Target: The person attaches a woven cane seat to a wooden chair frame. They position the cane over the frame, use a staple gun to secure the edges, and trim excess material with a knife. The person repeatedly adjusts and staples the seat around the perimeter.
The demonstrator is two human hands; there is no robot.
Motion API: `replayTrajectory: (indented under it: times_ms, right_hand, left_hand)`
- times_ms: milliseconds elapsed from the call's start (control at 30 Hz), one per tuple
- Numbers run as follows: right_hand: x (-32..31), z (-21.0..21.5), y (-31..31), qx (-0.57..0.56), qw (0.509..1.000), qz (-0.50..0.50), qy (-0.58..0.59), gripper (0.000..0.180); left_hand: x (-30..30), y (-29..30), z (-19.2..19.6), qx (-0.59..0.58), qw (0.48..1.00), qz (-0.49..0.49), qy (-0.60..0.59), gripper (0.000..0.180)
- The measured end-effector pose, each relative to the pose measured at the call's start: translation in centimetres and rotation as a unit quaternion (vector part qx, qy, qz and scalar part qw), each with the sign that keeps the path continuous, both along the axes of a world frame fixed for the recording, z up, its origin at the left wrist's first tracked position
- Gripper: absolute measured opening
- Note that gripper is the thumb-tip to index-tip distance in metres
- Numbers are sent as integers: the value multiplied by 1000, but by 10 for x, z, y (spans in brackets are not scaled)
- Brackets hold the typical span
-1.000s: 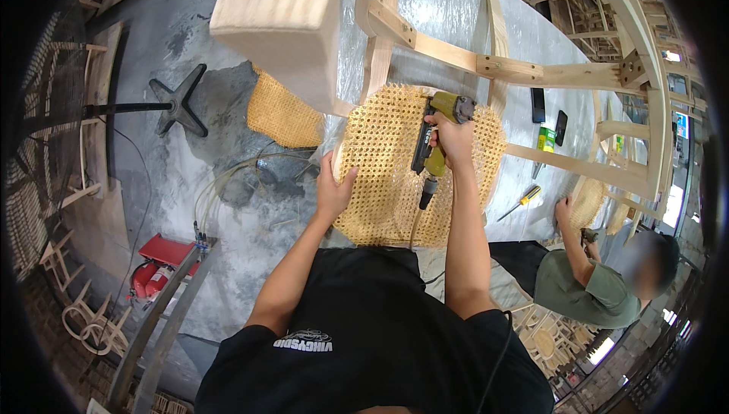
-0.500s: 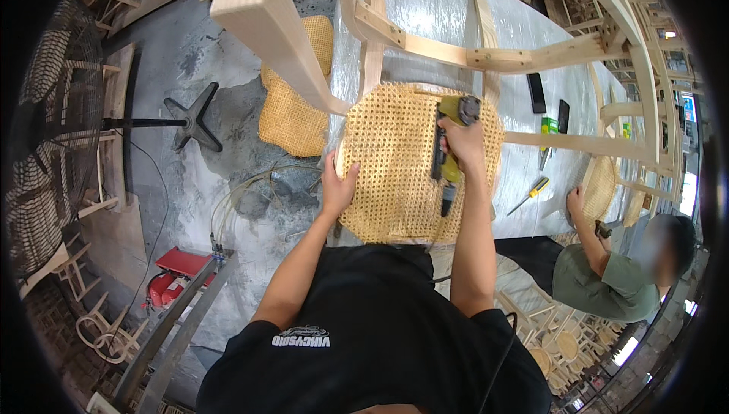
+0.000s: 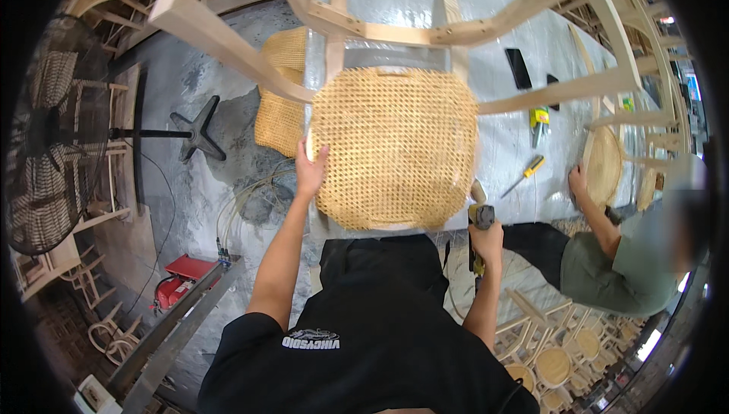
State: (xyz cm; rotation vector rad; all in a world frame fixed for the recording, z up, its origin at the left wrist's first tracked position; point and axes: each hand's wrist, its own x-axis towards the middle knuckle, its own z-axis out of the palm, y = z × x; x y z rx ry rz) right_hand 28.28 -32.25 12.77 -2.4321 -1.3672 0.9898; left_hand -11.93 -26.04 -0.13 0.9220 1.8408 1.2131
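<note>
A woven cane seat (image 3: pixel 395 148) sits in a pale wooden chair frame (image 3: pixel 395 31) on the workbench. My left hand (image 3: pixel 310 170) rests flat on the seat's left edge, fingers spread. My right hand (image 3: pixel 486 238) grips a yellow and black power tool (image 3: pixel 480 220), held low beside the seat's lower right corner, clear of the cane.
A second cane seat (image 3: pixel 279 95) lies to the left. A yellow-handled screwdriver (image 3: pixel 524 176), a yellow tool (image 3: pixel 538 119) and two dark phones (image 3: pixel 519 68) lie on the bench. Another person (image 3: pixel 615 262) works on a round cane piece (image 3: pixel 604 165) at right. A fan (image 3: pixel 53 148) stands left.
My right hand has pulled the power tool off the cane seat and down to its lower right corner. The view has shifted so the seat sits central. My left hand stays on the edge.
</note>
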Motion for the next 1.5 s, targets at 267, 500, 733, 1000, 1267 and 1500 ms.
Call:
replayTrajectory:
  times_ms: [267, 500, 733, 1000, 1267, 1500]
  right_hand:
    - [83, -75, 82, 231, 967, 100, -49, 84]
    - [111, -137, 154, 282, 934, 184, -117, 76]
    - [89, -136, 137, 247, 921, 212, -213, 63]
    - [87, -119, 94, 208, 931, 299, -30, 39]
    - [92, -117, 66, 76, 961, 264, 41, 44]
    - [125, -52, 47, 148, 969, 159, 115, 40]
  left_hand:
    - [21, -5, 25, -9, 897, -30, 441, 54]
    - [205, 47, 66, 20, 893, -272, 358, 79]
    - [261, 54, 33, 5, 838, -392, 379, 80]
    - [273, 50, 22, -15, 825, -420, 379, 70]
    - [268, 52, 24, 15, 841, -377, 388, 71]
    - [261, 53, 17, 25, 858, -370, 356, 72]
